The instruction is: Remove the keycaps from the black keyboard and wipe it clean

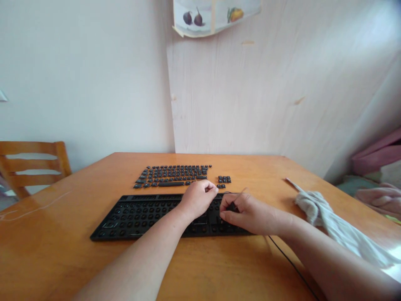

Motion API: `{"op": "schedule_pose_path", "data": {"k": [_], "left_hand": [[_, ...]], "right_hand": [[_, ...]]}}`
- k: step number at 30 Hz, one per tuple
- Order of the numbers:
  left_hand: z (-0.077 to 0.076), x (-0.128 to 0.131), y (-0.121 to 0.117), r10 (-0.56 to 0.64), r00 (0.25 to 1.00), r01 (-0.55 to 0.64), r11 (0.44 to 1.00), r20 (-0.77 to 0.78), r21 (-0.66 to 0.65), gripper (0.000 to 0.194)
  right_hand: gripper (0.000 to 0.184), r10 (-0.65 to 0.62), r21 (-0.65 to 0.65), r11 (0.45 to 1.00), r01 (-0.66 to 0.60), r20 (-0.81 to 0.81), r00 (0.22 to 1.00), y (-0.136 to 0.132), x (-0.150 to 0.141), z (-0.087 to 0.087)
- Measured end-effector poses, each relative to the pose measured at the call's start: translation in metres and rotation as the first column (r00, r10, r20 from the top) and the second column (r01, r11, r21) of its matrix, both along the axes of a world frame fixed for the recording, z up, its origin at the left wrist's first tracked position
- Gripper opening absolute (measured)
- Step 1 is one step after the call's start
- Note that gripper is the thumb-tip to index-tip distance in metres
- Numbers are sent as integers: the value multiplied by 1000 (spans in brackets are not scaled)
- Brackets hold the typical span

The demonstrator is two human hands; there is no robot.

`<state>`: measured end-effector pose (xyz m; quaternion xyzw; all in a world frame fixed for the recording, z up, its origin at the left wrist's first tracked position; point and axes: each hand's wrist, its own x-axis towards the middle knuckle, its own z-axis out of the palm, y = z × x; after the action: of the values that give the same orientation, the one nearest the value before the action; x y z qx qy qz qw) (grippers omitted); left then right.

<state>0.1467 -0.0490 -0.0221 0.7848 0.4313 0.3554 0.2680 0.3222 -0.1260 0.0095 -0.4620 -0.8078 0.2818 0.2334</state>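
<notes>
Black plastic, wide and slab-like: the keyboard [138, 217], on the orange-brown, glossy worktop [200, 267]. Its right half is partly hidden from me by both hands and forearms. Rows of small raised squares show on the left; markings too small to read.

Left hand [199, 199]: above the keyboard's far edge, fingers curled in, thumb against them. I cannot tell whether anything is pinched there.

Right hand [247, 212]: fingers closed around a small dark piece [232, 207], mostly covered, shape unclear. A thin, pale strand [242, 192] sticks up beside the knuckles.

Beyond the keyboard, loose keycaps [175, 173] in rows, one long bar among them; a smaller cluster [224, 179] sits to their right. Black cable [293, 265], cut off at the frame bottom.

Far right: rumpled, pale grey cloth [326, 217], soft folds, a slim stick [293, 184] reaching out from it. Slatted wooden chair [34, 161], cropped at left.
</notes>
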Motion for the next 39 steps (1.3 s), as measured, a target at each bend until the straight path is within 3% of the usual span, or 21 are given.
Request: {"op": "schedule_pose_path", "data": {"k": [14,22,26,32,35,39], "left_hand": [[-5,-1,-4,-30,997,29,999,-70,-14,25],[-1,0,-8,-27,996,25,999,-82,-29,25],[1,-1,-10,-24,996,22,999,-89,-27,23],[-1,0,-10,1,994,-1,1000,-108,8,24],[-1,1,-10,-1,996,1,1000,-91,-1,25],[-1,-1,-10,-10,996,8,1000,-84,-24,25]], "right_hand": [[6,-14,32,999,12,35,999,0,-3,-6],[30,-38,84,996,34,49,998,0,-7,-5],[33,-20,73,997,18,21,1000,0,-7,-8],[34,-10,188,982,-3,66,998,-5,-13,-10],[36,-4,189,982,-1,24,1000,-4,-15,-13],[36,-59,98,993,69,-104,993,1,-14,-20]]}}
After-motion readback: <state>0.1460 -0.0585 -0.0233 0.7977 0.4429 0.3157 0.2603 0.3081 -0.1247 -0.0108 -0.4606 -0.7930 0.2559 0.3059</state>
